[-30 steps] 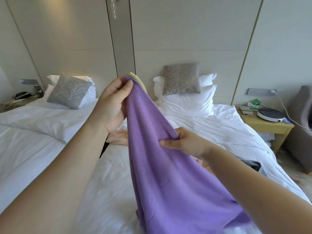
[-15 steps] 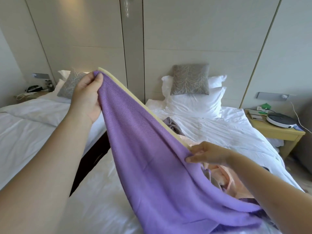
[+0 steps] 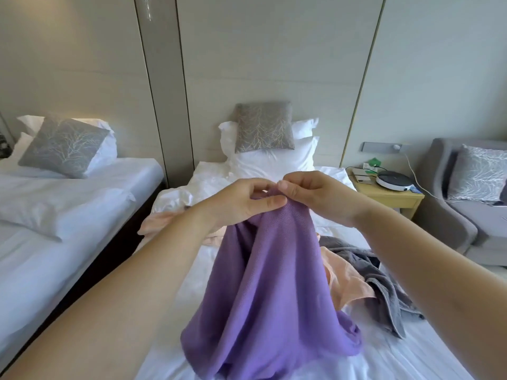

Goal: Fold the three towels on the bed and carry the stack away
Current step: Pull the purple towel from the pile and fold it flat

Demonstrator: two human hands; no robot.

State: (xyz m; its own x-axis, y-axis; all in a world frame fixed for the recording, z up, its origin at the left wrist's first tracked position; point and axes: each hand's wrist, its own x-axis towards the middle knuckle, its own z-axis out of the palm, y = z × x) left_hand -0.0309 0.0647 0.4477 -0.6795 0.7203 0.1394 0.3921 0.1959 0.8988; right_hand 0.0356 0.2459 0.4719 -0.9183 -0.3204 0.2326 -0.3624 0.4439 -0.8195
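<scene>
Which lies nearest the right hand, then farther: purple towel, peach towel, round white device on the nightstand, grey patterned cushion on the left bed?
1. Purple towel: pinched by the right hand.
2. Peach towel: on the bed below.
3. Round white device: on the nightstand, right.
4. Grey patterned cushion: far left bed.

Hotel twin bedroom: two white-linen beds (image 3: 90,242) with grey cushions (image 3: 264,127), panelled headboard wall (image 3: 274,64), bedside table (image 3: 389,197), grey armchair (image 3: 463,220).
</scene>
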